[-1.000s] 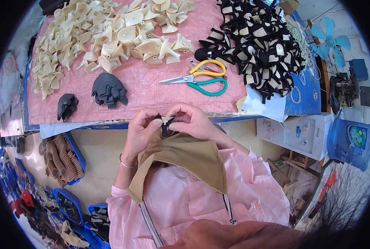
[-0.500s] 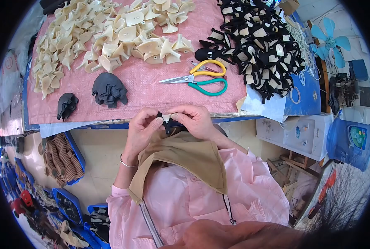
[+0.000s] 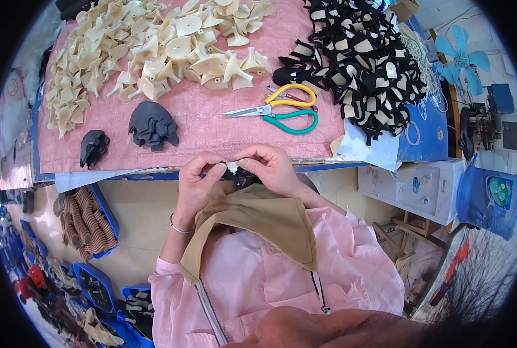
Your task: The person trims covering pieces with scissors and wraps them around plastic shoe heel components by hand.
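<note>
My left hand [image 3: 197, 181] and my right hand [image 3: 272, 169] meet at the table's front edge, both closed in a pinch. Between their fingertips is a small cream plastic shoe heel [image 3: 233, 166] with black fabric [image 3: 230, 174] around its lower part; the fingers hide much of it. Beyond my hands lie scissors [image 3: 264, 110] with one yellow and one green handle. A larger stack of dark fabric pieces [image 3: 152, 124] and a smaller one [image 3: 94, 147] rest left of the scissors. Bare cream heels [image 3: 177, 49] are heaped at the back left, black-covered heels [image 3: 366, 69] at the back right.
A pink woven sheet [image 3: 203, 124] covers the blue table. White cord [image 3: 416, 55] and a roll of tape [image 3: 412, 133] lie by the right edge. A blue fan [image 3: 460, 58] stands beyond. Blue trays [image 3: 110, 223] sit on the floor at left, a white box [image 3: 412, 188] at right.
The heel has turned between my fingers, showing more of its cream top, and the black fabric now sits lower and wider. My hands have barely shifted; everything on the table is the same.
</note>
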`<control>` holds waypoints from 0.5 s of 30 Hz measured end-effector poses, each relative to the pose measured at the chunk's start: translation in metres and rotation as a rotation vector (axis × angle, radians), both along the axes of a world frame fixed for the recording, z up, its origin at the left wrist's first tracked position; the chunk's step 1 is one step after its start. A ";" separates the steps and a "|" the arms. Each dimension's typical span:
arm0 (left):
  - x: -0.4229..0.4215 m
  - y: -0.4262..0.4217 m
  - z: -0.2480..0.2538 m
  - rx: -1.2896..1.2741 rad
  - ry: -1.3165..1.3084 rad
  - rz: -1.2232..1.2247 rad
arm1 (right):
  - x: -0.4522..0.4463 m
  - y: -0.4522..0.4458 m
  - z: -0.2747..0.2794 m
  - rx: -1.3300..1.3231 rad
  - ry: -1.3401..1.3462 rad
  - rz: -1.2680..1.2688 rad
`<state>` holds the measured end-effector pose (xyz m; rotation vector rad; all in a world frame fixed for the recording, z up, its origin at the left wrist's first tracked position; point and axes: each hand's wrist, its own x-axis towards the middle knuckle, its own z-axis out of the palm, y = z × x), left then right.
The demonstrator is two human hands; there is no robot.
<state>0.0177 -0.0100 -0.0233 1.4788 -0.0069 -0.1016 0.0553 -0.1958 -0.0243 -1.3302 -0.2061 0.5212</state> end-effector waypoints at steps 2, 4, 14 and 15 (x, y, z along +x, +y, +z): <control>0.000 0.000 0.001 0.042 -0.054 0.002 | 0.000 0.000 0.000 0.011 -0.004 0.009; 0.000 0.000 0.002 0.037 -0.040 0.008 | 0.001 0.000 0.001 0.008 -0.018 0.016; 0.000 0.000 -0.002 0.098 0.006 0.041 | 0.002 0.000 0.000 0.030 0.024 0.031; 0.000 0.000 -0.002 0.097 0.006 0.041 | 0.002 0.000 0.000 0.037 0.030 0.037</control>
